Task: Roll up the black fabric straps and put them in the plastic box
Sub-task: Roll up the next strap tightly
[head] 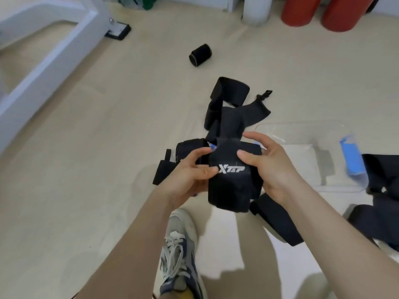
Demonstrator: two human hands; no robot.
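1. Left hand: grasping, with fingers and thumb pinching the left edge of the logo strap, which is held in the air above the floor, left of the box.
2. Right hand: also grasping the same strap, thumb on the front face and fingers curled round the right edge.
3. The step looks like rolling. The bundle reads as part-wound, and its tail seems to run up into the loose strap pile.
4. To do it well: keep both edges lined up, hold tension on the tail, turn the roll evenly so it does not cone, and clamp the end before moving it.
5. Plastic box: clear, on the floor just right of the hands, open top. No strap seen inside. It has a blue label on its right side.
6. Far left: white frame, well apart and no hindrance.
7. Bottom centre: shoe, under the forearms.
8. Upper centre: rolled strap lying on the floor, not yet boxed.
9. In the way: the tail may snag in the pile, and a flat strap lies below the right wrist.
10. Right edge: more straps beside the box, possibly touching its corner.
11. Top right: red rolls, well away.
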